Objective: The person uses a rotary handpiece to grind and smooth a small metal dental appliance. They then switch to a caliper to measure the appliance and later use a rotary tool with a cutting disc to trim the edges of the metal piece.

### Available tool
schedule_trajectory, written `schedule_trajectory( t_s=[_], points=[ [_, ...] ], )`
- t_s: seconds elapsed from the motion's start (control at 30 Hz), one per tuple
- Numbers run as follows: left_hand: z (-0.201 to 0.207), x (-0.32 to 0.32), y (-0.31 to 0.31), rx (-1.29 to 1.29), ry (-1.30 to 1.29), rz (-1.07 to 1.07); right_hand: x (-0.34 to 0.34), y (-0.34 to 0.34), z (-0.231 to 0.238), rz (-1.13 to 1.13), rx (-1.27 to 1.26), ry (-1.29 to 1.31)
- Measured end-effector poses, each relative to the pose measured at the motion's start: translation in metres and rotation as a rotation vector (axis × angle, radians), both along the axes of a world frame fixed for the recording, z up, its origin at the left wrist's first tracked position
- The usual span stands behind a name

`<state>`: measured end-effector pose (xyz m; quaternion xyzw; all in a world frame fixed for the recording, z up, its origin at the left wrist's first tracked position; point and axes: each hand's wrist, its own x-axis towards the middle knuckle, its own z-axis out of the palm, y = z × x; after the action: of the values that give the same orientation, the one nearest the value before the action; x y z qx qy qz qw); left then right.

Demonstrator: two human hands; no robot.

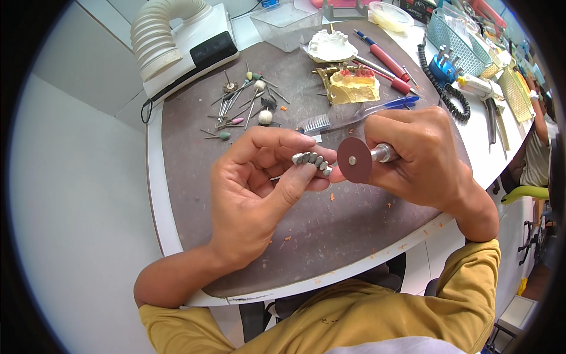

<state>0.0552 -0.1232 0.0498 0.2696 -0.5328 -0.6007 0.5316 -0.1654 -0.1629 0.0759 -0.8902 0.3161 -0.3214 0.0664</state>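
Observation:
Between the thumb and fingers of my left hand (250, 183) is a metal dental bridge (311, 160), a curved row of several grey tooth shapes. My right hand (415, 159) is wrapped round a rotary handpiece (386, 153) with a silver tip. A flat reddish-brown cutting disc (355, 160) is mounted on that tip, facing the bridge's right end. The disc stands just beside the bridge; whether they touch I cannot tell. Behind the hands lies a clear-handled brush (317, 123). Farther back sit a yellow dental model (354, 87) with red parts and a white plaster model (331, 46).
Several rotary burs (236, 100) lie scattered at the back left, near a white suction unit (206, 50) with a ribbed hose (154, 41). Red-handled tools (389, 62) and a blue bur holder (443, 68) are at the back right. Orange crumbs (332, 197) dot the brown mat (318, 236).

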Motion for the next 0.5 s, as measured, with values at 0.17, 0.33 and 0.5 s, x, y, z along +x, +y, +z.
schedule_trajectory(
  t_s=[0.17,0.33,0.5],
  points=[
    [0.0010,-0.0032,0.0035,0.015,-0.045,0.063,-0.0006,0.0002,-0.0009,0.006,0.008,0.011],
    [-0.0009,-0.0021,0.0047,-0.029,0.001,0.087,-0.0008,-0.0001,0.0004,-0.015,0.002,0.005],
    [0.0024,-0.0038,0.0079,-0.039,0.017,0.110,-0.0006,0.0003,0.0012,-0.007,0.005,0.000]
  ],
)
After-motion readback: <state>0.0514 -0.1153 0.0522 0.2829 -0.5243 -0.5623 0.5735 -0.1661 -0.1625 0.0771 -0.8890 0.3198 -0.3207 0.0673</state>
